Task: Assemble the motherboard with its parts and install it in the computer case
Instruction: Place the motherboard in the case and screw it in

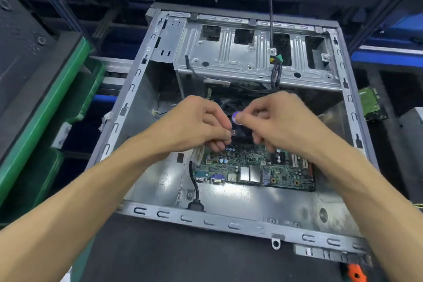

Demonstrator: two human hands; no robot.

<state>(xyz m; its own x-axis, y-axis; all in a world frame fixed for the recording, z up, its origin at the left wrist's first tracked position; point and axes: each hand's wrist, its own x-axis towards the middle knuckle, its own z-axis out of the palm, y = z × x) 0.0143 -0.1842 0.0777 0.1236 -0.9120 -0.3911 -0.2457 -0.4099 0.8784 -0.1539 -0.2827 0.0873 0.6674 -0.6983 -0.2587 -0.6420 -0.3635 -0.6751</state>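
Note:
The open grey computer case (240,220) lies on its side on the bench. A green motherboard (254,167) sits inside it, its port row facing me. Above the board's far half a black cooler fan (239,129) with a purple round label is gripped from both sides. My left hand (196,121) pinches its left edge with curled fingers. My right hand (277,121) holds its right side, the thumb on the purple label. Both hands hide most of the fan and the board beneath it.
A silver drive cage (256,52) spans the far end of the case, with a black cable (271,18) hanging down into it. A black power cable (194,188) lies by the board's left edge. Green bins (57,107) stand at the left. A spare green board (370,103) lies at right.

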